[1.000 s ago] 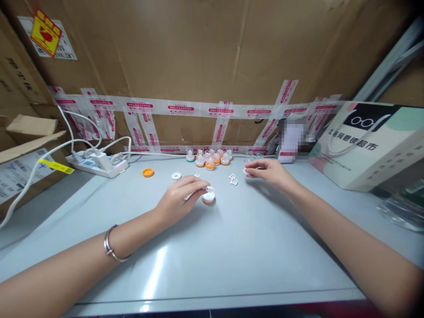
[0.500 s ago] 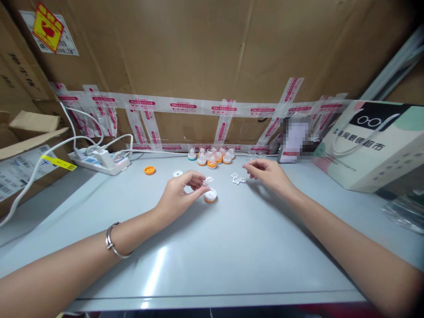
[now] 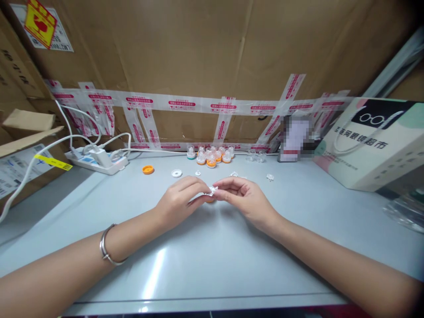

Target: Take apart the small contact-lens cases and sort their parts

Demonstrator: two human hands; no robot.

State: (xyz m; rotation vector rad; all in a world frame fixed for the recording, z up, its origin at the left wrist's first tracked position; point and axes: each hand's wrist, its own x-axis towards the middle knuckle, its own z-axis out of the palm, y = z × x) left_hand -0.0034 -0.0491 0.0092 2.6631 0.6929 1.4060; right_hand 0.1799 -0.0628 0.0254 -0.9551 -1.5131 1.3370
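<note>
My left hand and my right hand meet at the middle of the grey table. Their fingertips are closed on a small white plastic part. An orange-rimmed cap shows just below the fingers, mostly hidden by them. Beyond my left hand lie a small white peg-like piece, a white round cap and an orange round cap. Openwork white pieces are partly covered by my right hand. Farther right lies another small white piece.
Several clear-domed capsules with coloured bases stand at the back, beside some clear domes. A power strip with white cables is at left. A phone and a paper bag stand at right, before cardboard boxes.
My right hand has moved left to meet my left hand at the white part. A white peg-like piece now shows beyond my left hand, and another white piece shows at right.
</note>
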